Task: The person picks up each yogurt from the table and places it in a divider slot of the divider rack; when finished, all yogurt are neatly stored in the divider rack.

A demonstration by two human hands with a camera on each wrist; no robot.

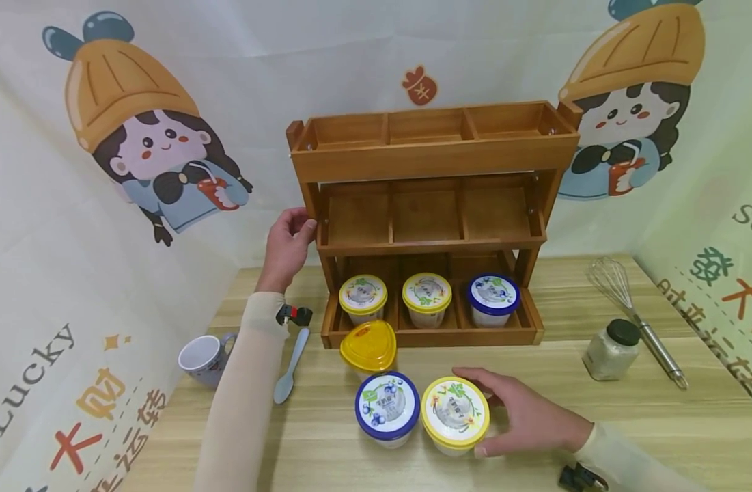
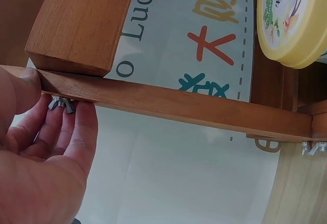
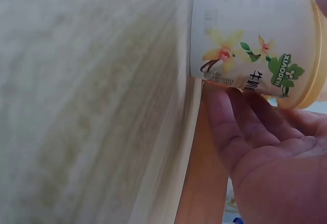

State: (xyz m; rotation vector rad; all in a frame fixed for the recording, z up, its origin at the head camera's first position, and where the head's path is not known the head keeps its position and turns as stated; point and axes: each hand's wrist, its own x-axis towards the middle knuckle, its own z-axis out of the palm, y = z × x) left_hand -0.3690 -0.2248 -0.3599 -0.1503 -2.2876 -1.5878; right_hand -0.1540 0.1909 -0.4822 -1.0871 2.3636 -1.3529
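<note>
Right, your right hand [image 1: 529, 417] is wrapping the yellow-lid cup [image 1: 455, 413] at the table's [image 1: 658, 437] front edge, fingers [image 3: 240, 127] curled round its side w/ the thumb behind, just beside the blue-lid cup [image 1: 387, 407]. Your left hand [image 1: 286, 246] steadies the wooden rack [image 1: 434, 160], thumb on top of the left side rail & fingers [image 2: 56, 127] curled under by the wing nut [image 2: 61, 103]. Keep that rail braced, grip low on the cup wall, lift it straight & upright, pref. clear of the neighbour.
</note>
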